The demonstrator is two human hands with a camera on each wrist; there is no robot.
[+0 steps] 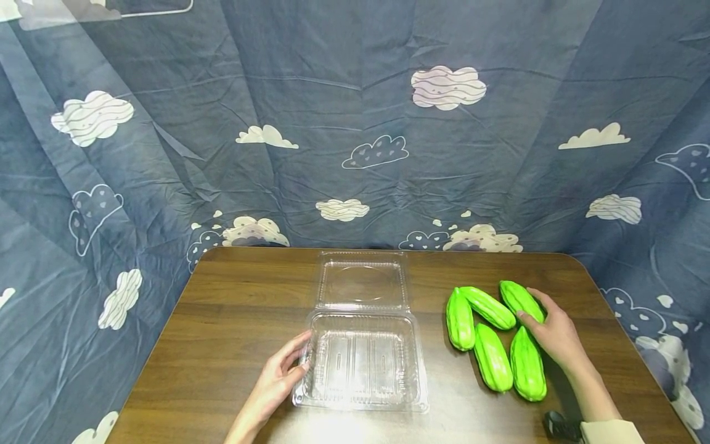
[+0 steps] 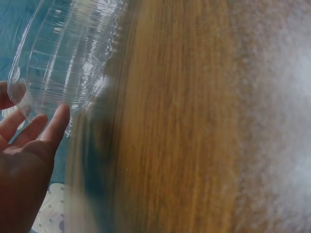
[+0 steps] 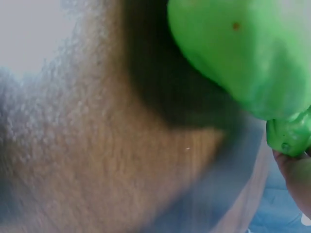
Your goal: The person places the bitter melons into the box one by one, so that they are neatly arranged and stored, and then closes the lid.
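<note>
An open clear plastic container [image 1: 363, 364] lies on the table, its lid [image 1: 363, 283] folded back behind it. At its left edge my left hand [image 1: 275, 376] holds the rim between thumb and fingers; the left wrist view shows the hand [image 2: 29, 150] at the container's wall [image 2: 58, 73]. On the right, my right hand [image 1: 557, 333] grips the rearmost right green vegetable [image 1: 518, 299], thumb on one side and fingers on the other. The right wrist view shows the hand [image 3: 296, 179] at a green vegetable [image 3: 289, 136], with a nearer one [image 3: 243, 53] large in front.
Several other green vegetables lie close together: one at the left [image 1: 460, 320], one slanting behind [image 1: 488, 307], two in front [image 1: 493, 357], [image 1: 527, 364] beside my right forearm. A dark blue cloud-patterned curtain [image 1: 333, 123] hangs behind the wooden table [image 1: 222, 345].
</note>
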